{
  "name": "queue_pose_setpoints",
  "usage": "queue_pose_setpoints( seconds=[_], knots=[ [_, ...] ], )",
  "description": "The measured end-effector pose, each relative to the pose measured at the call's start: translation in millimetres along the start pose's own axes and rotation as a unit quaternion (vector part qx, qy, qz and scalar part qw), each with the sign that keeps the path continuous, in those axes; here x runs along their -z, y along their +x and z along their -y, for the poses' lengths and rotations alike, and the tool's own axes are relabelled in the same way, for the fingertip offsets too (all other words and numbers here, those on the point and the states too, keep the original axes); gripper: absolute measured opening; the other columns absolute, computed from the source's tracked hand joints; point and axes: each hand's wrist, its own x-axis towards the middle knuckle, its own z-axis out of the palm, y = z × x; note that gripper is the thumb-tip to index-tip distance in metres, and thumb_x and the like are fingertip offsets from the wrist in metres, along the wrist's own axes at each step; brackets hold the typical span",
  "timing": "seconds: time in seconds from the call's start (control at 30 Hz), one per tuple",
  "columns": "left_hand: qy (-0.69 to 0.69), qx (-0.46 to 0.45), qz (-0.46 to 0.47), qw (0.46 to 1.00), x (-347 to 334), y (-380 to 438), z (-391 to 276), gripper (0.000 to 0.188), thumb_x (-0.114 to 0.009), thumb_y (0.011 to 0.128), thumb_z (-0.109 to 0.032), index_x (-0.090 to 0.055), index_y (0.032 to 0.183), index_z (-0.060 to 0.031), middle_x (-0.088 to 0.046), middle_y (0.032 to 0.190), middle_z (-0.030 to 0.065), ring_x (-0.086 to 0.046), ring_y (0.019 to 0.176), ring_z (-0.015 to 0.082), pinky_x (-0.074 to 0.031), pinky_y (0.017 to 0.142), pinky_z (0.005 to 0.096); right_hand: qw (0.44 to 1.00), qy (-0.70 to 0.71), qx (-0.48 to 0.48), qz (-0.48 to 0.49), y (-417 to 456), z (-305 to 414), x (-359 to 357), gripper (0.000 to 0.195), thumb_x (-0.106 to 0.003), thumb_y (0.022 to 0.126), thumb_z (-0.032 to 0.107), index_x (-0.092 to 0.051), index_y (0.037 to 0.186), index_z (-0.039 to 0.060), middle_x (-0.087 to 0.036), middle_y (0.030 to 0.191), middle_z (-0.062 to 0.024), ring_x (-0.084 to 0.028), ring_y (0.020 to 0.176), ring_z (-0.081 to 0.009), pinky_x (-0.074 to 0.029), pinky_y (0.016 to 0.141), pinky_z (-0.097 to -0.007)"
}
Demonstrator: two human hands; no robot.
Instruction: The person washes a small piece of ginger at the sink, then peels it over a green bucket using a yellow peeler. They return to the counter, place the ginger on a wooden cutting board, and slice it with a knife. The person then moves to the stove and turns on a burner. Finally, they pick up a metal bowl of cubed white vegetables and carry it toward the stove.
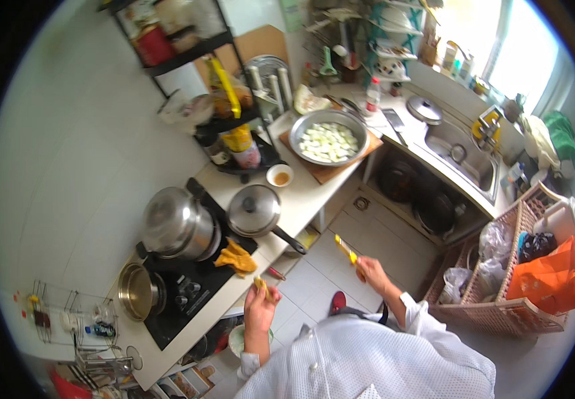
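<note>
My left hand [259, 310] is raised by the counter's front edge. Its fingers pinch a small yellowish-brown piece [261, 285], possibly ginger root; blur leaves its kind unsettled. Above the floor tiles, my right hand [373, 273] grips a slim yellow-handled tool [346, 249], likely a small knife or peeler. That tool points up and to the left, apart from the left hand's piece. An orange cloth [236, 257] lies at the cooktop's edge near my left hand. Beyond it sits a lidded frying pan [254, 210], its black handle jutting over the counter edge.
A large lidded steel pot [178, 223] and an open saucepan [136, 292] stand on the black gas cooktop [188, 294]. A steel basin [295, 144] of pale cut chunks rests on a wooden board [323, 174]. The sink [487, 177] and a wicker rack [497, 316] are to the right.
</note>
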Motion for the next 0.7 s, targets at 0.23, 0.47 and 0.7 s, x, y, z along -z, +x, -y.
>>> queue_pose_setpoints(
  seconds=[0.23,0.47,0.7],
  knots=[
    [-0.033,0.103,0.061,0.992,-108,109,61,0.019,-0.055,0.097,-0.009,-0.058,0.115,-0.0092,-0.065,0.105,0.0098,-0.061,0.093,0.0205,-0.051,0.090,0.0384,0.976,0.192,0.078,-0.063,50,62,101,0.038,-0.047,0.103,0.036,-0.064,0.106,0.0025,-0.051,0.066,0.0019,-0.045,0.054,-0.0075,-0.035,0.048,-0.0221],
    [0.000,0.177,0.031,0.984,-145,179,85,0.014,-0.059,0.097,-0.014,-0.059,0.110,-0.0086,-0.063,0.097,0.0072,-0.061,0.087,0.0193,-0.052,0.084,0.0362,0.954,0.262,0.071,-0.126,78,76,169,0.037,-0.049,0.102,0.034,-0.064,0.111,0.0013,-0.055,0.068,0.0014,-0.047,0.053,-0.0067,-0.039,0.049,-0.0202],
    [-0.007,0.218,0.021,0.976,-172,259,110,0.015,-0.061,0.097,-0.023,-0.061,0.103,-0.0098,-0.063,0.094,0.0061,-0.060,0.082,0.0187,-0.052,0.079,0.0349,0.922,0.280,0.026,-0.265,141,48,253,0.035,-0.045,0.103,0.031,-0.063,0.110,0.0024,-0.054,0.065,0.0006,-0.045,0.048,-0.0071,-0.038,0.045,-0.0217]
  ],
)
